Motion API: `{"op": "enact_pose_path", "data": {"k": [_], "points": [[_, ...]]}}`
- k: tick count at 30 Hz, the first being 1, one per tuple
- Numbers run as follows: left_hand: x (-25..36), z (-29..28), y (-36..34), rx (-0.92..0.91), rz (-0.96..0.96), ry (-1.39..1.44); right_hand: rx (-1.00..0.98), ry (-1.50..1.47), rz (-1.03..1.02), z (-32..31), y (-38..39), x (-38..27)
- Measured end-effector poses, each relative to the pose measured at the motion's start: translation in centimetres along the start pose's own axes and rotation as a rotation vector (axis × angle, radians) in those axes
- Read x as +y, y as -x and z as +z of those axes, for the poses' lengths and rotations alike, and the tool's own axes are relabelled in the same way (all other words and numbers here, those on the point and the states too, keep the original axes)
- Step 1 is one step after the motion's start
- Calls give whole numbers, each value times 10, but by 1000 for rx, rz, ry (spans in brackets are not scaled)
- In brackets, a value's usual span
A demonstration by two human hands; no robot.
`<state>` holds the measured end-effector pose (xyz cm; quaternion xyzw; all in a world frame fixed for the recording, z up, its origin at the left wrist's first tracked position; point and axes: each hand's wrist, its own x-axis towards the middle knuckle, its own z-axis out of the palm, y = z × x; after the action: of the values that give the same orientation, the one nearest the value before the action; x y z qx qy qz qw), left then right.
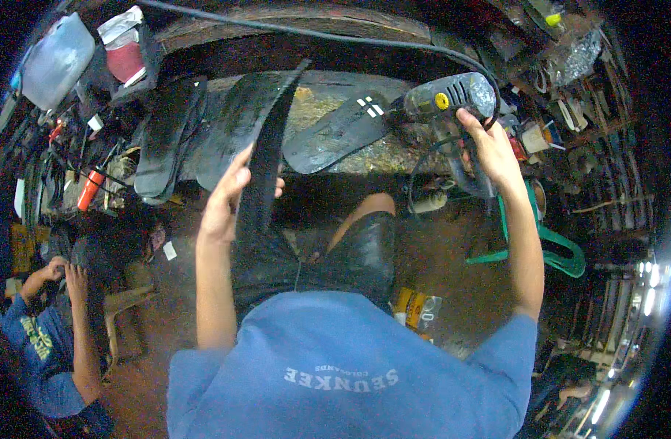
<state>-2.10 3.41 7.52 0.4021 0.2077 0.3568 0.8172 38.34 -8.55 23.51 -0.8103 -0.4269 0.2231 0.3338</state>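
My left hand (pixel 229 197) is closed round a long black curved sheet (pixel 266 146), held up on edge, its tip pointing away from me. My right hand (pixel 489 146) grips a heat gun (pixel 452 95) with a grey body, side vents and a yellow dial. Its nozzle faces left, over the end of a flat black piece (pixel 335 135) with white marks. That piece lies on the worn bench (pixel 383 161). More dark flat pieces (pixel 167 139) with rounded ends lie on the bench to the left, partly stacked. What the material is, I cannot tell.
A thick cable (pixel 313 33) runs across the far side toward the heat gun. An orange tube (pixel 90 190) lies among clutter at left. Near it a co-worker's hands (pixel 68 271) show. A green plastic frame (pixel 562 252) is at right. A yellow package (pixel 416 307) sits on the floor.
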Motion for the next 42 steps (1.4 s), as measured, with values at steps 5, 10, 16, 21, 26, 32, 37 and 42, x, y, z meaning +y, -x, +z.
{"op": "enact_pose_path", "data": {"k": [5,10,16,21,26,32,37,42], "points": [[-21,-1,27,-36,36,128,34,28,-17,6,-28,6],[-25,-12,50,43,54,71,17,-60,-21,17,-42,8],[-28,-18,59,83,73,30,-52,-116,22,26,-25,-10],[-31,-21,58,86,113,3,-163,-125,-21,42,4,-32],[-32,-22,53,117,134,20,-181,-128,-82,60,28,-48],[-29,-20,47,207,132,21,-366,-74,-47,59,50,-66],[-26,-21,48,195,143,7,-410,-17,-118,55,64,-72],[-22,-20,38,165,137,-28,-312,75,-63,44,67,-63]]}}
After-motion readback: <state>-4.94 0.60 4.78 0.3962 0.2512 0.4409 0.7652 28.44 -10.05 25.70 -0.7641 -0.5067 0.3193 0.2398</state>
